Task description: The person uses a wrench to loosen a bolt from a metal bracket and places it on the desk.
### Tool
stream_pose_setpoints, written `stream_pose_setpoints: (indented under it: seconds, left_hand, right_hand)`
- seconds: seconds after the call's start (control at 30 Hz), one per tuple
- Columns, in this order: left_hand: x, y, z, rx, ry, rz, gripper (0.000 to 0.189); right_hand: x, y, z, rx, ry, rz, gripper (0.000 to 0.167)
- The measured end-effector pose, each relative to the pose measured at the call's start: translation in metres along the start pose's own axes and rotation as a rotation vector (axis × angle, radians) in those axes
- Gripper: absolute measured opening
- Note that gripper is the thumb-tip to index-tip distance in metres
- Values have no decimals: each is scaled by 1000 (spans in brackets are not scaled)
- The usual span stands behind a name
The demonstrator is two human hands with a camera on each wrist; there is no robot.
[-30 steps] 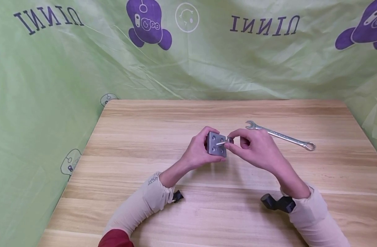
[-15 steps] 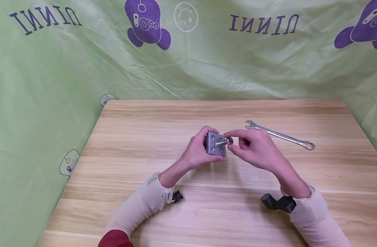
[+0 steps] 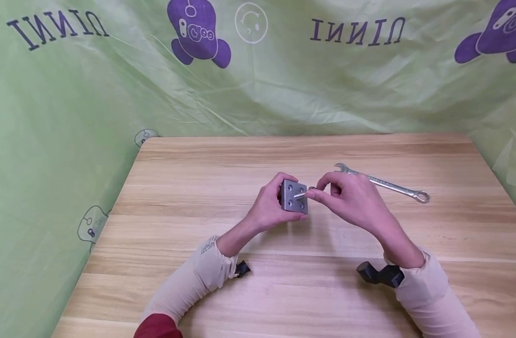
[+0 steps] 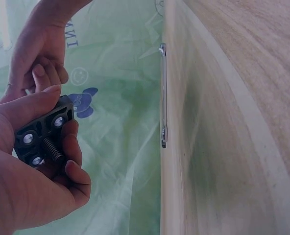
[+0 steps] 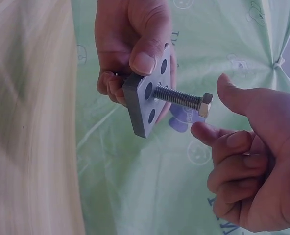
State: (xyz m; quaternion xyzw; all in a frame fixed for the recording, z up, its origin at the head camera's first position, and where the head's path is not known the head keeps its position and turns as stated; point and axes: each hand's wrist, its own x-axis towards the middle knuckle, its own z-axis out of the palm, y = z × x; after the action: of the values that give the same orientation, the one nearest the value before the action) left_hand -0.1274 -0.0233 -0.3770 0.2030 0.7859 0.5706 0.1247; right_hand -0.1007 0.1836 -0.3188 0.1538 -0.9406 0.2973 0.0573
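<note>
My left hand (image 3: 268,206) holds a square grey plate (image 3: 288,205) by its edges, up off the table, with holes near its corners. A hex-head bolt (image 5: 179,98) stands out of the middle of the plate's face, much of its thread exposed. On the dark ribbed back of the plate, in the left wrist view, a threaded end (image 4: 52,148) sticks out. My right hand (image 5: 257,161) is at the bolt head, thumb and index finger spread to either side of it with a gap at the thumb. Its other fingers are curled in.
A combination wrench (image 3: 393,187) lies on the wooden table (image 3: 198,178) behind my right hand. Green printed cloth (image 3: 283,94) hangs along the back and sides. Black wrist cameras (image 3: 380,276) sit at both cuffs.
My right thumb and index finger shift around the bolt head, spreading half a second ago; now the thumb covers most of the head in the head view. The left hand keeps the plate nearly still.
</note>
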Motion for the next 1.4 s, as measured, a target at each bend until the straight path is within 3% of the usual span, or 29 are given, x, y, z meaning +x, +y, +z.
stream_pose_setpoints:
  seconds: [0.2,0.4,0.67,1.0,1.4]
  left_hand:
    - [2,-1,2,3,9,7,75]
    - [3,-1,3,23,3,18,74]
    - [4,0,2,29,3,25,73]
    - [4,1,0,18,3,17,75]
    - [0,3,0,-1,14,-11,74]
  right_hand:
    - [2,1,3,-29,-40,18,30]
    - [3,1,6,-24,-22,7,34]
    - [3,1,6,-1,13,-20,24]
    - [3,4,5,35,47,-112,10]
    - [0,5,5,108,43,-223,23]
